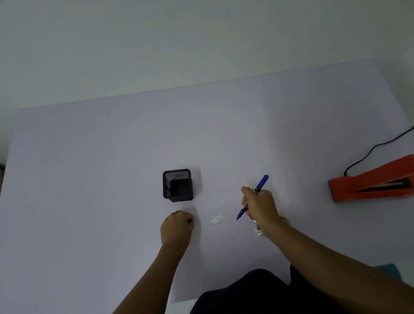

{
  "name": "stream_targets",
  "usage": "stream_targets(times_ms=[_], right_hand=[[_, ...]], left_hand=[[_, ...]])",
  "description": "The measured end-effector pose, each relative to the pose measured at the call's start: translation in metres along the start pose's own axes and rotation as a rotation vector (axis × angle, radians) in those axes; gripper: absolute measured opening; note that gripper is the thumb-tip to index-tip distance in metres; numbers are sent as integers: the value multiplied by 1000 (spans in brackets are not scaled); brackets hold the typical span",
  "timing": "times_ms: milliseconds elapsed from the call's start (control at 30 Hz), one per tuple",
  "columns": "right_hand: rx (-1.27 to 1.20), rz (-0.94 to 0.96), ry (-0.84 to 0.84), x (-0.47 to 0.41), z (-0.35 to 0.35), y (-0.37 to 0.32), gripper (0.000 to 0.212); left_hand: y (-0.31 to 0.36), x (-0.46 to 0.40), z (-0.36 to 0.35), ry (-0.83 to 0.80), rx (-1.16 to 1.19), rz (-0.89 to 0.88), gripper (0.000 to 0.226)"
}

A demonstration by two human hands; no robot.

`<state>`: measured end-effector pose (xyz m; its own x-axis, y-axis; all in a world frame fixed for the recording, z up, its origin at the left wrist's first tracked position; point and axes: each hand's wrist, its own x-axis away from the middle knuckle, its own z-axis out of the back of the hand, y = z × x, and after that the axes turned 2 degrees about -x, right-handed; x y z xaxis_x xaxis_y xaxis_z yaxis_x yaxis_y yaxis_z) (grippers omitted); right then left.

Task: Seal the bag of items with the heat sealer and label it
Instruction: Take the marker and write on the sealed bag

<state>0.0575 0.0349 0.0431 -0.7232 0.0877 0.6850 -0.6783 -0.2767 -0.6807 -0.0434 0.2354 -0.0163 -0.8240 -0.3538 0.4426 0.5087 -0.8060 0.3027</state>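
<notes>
Table point(99, 201) pale. Heat sealer point(376, 181) orange, far right, lid raised. Right hand point(260, 206) grips blue pen point(252, 197), tip angled down-left near label point(216, 219). Left hand point(176, 228) fisted around pen cap point(190, 220). Bag point(258, 227) barely visible under right wrist.

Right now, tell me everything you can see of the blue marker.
The blue marker is a slim pen, plastic by its look, with a blue barrel and a dark printed band near the middle. Its cap is off and the fine tip is bare. The right hand grips it mid-barrel, tilted, with the tip pointing down and left, near the small white label on the table; whether the tip touches anything cannot be told. The blunt rear end sticks up behind the fingers.
</notes>
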Motion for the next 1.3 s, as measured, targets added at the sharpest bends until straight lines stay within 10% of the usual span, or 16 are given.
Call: stream_targets(times_ms=[667,1300], right_hand=[[-53,46,-85,-15,-7,25,45],[396,337,-281,-25,-43,59,24]], left_hand=[[21,6,-21,146,-94,-181,34],[51,1,-29,21,-265,-209,10]])
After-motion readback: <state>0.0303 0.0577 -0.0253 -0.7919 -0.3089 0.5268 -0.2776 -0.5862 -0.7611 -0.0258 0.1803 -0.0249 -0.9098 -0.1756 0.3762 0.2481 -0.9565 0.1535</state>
